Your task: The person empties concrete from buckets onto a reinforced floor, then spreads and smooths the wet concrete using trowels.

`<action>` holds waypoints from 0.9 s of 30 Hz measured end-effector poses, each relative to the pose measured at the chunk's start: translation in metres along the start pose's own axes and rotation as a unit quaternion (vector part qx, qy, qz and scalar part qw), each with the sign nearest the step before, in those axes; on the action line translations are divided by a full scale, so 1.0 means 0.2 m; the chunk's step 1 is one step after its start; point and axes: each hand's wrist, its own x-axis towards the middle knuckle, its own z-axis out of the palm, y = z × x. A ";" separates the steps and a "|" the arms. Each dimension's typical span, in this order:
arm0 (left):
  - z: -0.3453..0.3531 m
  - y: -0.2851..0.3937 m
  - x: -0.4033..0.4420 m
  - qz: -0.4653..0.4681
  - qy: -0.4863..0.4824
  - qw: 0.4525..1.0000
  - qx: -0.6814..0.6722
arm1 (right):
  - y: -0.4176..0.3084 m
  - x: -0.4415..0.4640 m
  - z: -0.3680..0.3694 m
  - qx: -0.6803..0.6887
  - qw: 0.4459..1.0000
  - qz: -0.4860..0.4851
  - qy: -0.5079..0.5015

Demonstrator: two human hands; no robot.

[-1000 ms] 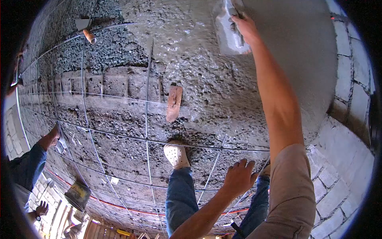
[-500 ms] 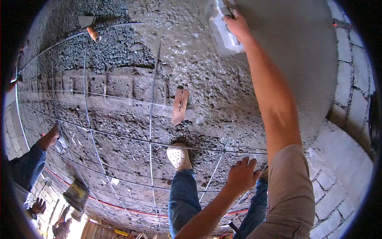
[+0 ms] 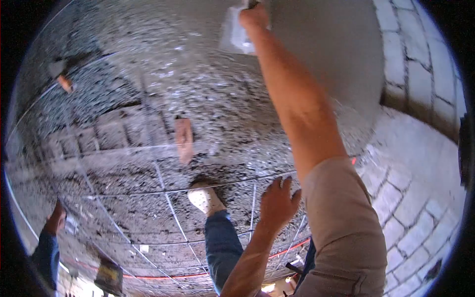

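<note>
My right hand (image 3: 254, 19) grips the handle of a steel finishing trowel (image 3: 237, 37), arm stretched far forward. The trowel's blade lies on wet concrete, at the border between a smooth grey area (image 3: 326, 49) and rougher, lumpy mix (image 3: 198, 64). My left hand (image 3: 278, 205) hangs beside my right sleeve with its fingers apart and nothing in it. Below it run thin reinforcing bars (image 3: 225, 184). A wooden hand float (image 3: 184, 141) lies on the rough mix to the left, ahead of my pale clog (image 3: 204, 199).
A pointed trowel with an orange handle (image 3: 64, 83) lies on gravel at upper left. A bar grid (image 3: 173, 218) spans the rough ground. Another person's foot (image 3: 57, 220) and a bucket (image 3: 109, 277) are at lower left. A block wall (image 3: 420, 64) borders the right side.
The view has turned, so most things sit further left. My right hand and the trowel have shifted left and away over the concrete. My left hand remains free, its fingers apart.
</note>
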 end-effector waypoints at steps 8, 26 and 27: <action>0.14 0.05 0.01 -0.001 -0.014 0.999 0.052 | 0.25 0.01 -0.72 0.103 0.946 0.266 -0.153; 0.29 0.04 0.00 -0.022 -0.032 0.995 0.089 | 1.63 -0.33 -1.32 0.137 0.941 0.286 -0.120; 0.28 0.05 -0.01 -0.032 -0.041 0.995 0.087 | 1.49 -0.33 -1.38 0.169 0.932 0.293 -0.131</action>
